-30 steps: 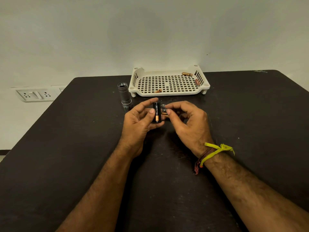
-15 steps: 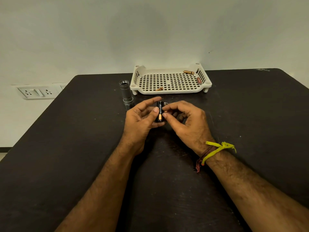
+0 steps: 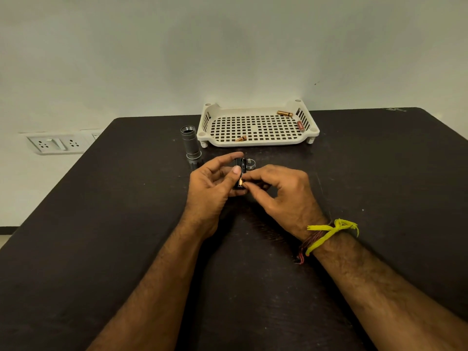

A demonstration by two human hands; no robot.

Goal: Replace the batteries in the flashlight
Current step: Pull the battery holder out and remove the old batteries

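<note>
My left hand (image 3: 214, 184) grips a black battery holder (image 3: 240, 164) upright, thumb on its front. A black and copper battery (image 3: 240, 183) sits in it. My right hand (image 3: 281, 192) pinches at the battery's copper lower end with thumb and forefinger. The grey flashlight body (image 3: 190, 142) stands upright on the table, open end up, left of the tray. The flashlight's tail cap (image 3: 250, 164) lies on the table just behind my fingers.
A white perforated tray (image 3: 258, 144) stands at the table's far edge, with three loose batteries in it: one at the front (image 3: 241, 139), two at the right (image 3: 284, 113) (image 3: 300, 125). Wall sockets (image 3: 57, 144) sit at the left beyond the dark table (image 3: 101, 224).
My right thumb and forefinger have slid down from the holder's upper part to the battery's copper end. The left hand keeps the holder in about the same place.
</note>
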